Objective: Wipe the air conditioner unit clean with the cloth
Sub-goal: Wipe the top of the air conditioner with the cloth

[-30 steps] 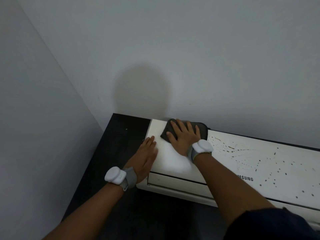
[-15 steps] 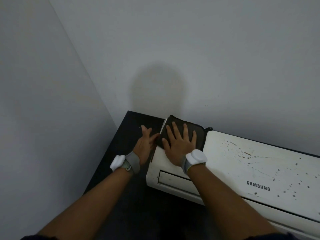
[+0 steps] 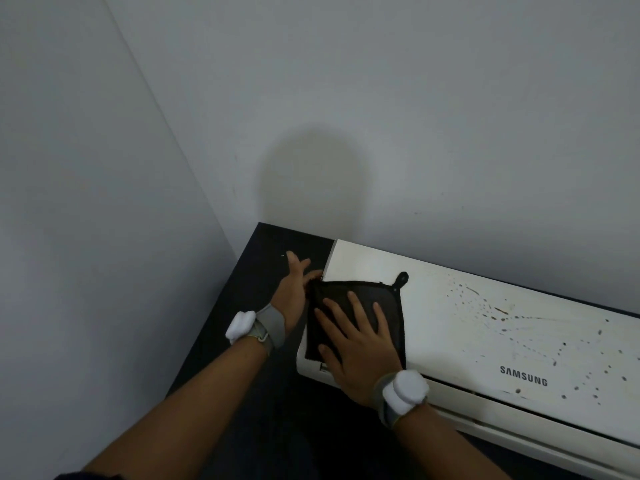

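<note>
The right hand (image 3: 360, 344) presses the black cloth (image 3: 349, 294) flat on the left end of the unit (image 3: 467, 323).
Its fingers lie straight and spread. The left hand (image 3: 294, 292), fingers also straight, sits at that end, just beside the cloth. "SAMSUNG" (image 3: 523, 375) is printed on the white, dark-speckled panel.

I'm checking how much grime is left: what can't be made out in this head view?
1. Air conditioner unit: right end cut off by the head view's right edge.
2. Panel under the black cloth: covered by it and the right hand.
3. Unit's left end face: behind the left hand, in shadow.
</note>
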Available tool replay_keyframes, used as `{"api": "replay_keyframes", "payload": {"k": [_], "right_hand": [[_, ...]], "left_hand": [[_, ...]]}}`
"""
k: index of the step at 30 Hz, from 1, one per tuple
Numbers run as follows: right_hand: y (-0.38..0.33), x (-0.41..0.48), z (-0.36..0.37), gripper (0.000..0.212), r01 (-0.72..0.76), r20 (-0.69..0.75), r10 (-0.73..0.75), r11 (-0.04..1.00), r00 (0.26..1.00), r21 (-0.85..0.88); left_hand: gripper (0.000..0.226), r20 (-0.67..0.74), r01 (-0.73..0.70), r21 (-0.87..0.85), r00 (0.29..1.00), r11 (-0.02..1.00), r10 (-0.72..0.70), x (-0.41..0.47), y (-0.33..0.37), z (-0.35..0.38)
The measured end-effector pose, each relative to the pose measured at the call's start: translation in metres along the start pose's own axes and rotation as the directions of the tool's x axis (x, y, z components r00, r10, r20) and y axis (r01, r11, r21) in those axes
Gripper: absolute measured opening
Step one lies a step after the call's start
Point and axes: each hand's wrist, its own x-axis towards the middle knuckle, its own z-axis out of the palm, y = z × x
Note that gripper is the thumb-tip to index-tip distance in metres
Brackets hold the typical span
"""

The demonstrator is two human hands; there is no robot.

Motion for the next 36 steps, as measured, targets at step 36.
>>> {"api": "replay_keyframes", "payload": {"k": [36], "right_hand": [[0.112, 0.048, -0.004, 0.069, -0.506, 0.057, 0.503, 0.859, 0.863, 0.077]], "left_hand": [[0.063, 0.185, -0.29, 0.582, 0.957, 0.76, 0.223, -0.037, -0.015, 0.02]]}}
